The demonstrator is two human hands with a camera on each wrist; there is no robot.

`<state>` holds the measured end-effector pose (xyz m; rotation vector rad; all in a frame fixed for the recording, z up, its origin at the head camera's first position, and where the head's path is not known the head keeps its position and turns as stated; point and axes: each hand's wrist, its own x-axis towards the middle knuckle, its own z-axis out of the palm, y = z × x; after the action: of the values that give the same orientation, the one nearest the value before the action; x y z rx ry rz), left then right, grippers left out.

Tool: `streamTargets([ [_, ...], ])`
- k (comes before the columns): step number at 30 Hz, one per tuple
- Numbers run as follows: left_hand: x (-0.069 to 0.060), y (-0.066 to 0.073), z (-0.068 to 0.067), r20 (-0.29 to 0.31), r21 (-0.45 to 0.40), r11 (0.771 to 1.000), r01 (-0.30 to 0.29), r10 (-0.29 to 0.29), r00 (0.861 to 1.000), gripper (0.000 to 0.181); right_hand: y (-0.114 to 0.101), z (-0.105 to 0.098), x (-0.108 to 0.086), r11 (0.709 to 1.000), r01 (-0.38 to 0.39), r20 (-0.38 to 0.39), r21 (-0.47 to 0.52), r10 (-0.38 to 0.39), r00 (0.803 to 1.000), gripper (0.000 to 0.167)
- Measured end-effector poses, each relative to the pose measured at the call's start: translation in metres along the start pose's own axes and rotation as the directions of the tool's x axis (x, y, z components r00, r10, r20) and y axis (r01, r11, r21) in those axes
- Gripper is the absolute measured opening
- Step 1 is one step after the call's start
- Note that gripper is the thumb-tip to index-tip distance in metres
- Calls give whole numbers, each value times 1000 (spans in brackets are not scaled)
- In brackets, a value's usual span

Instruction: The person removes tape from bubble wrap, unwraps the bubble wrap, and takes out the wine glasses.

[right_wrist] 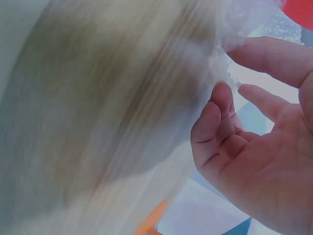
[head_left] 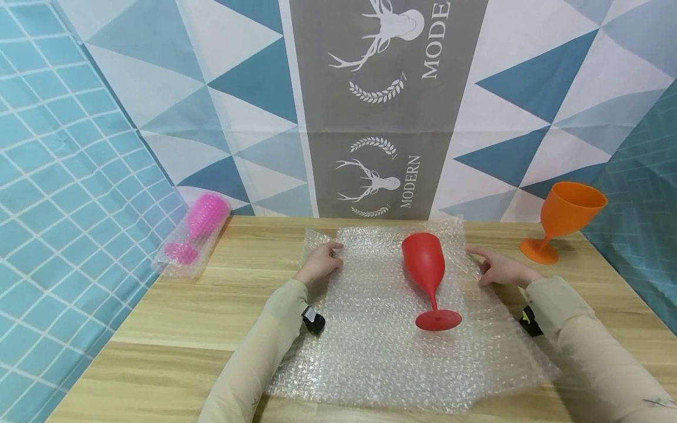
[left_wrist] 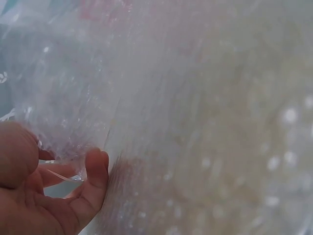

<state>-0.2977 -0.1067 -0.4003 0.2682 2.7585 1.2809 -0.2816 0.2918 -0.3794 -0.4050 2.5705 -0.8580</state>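
Note:
A red goblet (head_left: pixel 424 263) lies on a sheet of bubble wrap (head_left: pixel 381 352), its bowl away from the camera and its round foot nearer. At the sheet's upper left edge, my left hand (head_left: pixel 321 262) pinches the film; in the left wrist view the wrap (left_wrist: pixel 195 98) runs between the curled fingers of that hand (left_wrist: pixel 54 186). On the goblet's right, my right hand (head_left: pixel 502 268) holds the opposite edge. The right wrist view shows the thumb and a finger of this hand (right_wrist: pixel 264 142) at the film, with the other fingers curled.
An orange goblet (head_left: pixel 568 212) stands upright at the back right, beyond my right hand. At the back left, a pink goblet (head_left: pixel 207 216) lies wrapped in bubble wrap on the wooden table (head_left: pixel 158 311). Patterned cloth (head_left: pixel 254 106) hangs behind and at both sides.

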Motion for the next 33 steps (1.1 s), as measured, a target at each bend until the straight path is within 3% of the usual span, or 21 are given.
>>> streamTargets([
  [4, -1, -2, 0, -11, -56, 998, 9, -10, 1000, 53, -5, -5, -3, 999, -13, -28, -33, 12, 1000, 78],
  [8, -2, -4, 1, -31, -94, 995, 15, -17, 999, 51, -17, -12, -5, 996, 10, -105, -86, -19, 994, 69],
  [13, -3, -3, 1, -56, -170, 985, 41, -51, 997, 63, -46, -17, -5, 986, 36, -217, -165, -72, 974, 57],
  [17, -4, -2, 1, -74, -226, 971, 83, -102, 992, 68, -76, -12, -1, 984, 2, -235, -181, -45, 971, 60],
  [24, -5, -1, 1, -73, -272, 957, 102, -126, 989, 42, -105, 8, 11, 994, -34, -200, -107, 12, 980, 81],
  [28, -4, -4, 2, -72, -321, 942, 102, -131, 989, 39, -109, 21, 19, 998, -41, -227, -41, 31, 973, 81],
  [33, -4, -7, 2, -68, -329, 940, 94, -123, 990, 41, -106, 34, 26, 996, -60, -203, 71, 73, 976, 78],
])
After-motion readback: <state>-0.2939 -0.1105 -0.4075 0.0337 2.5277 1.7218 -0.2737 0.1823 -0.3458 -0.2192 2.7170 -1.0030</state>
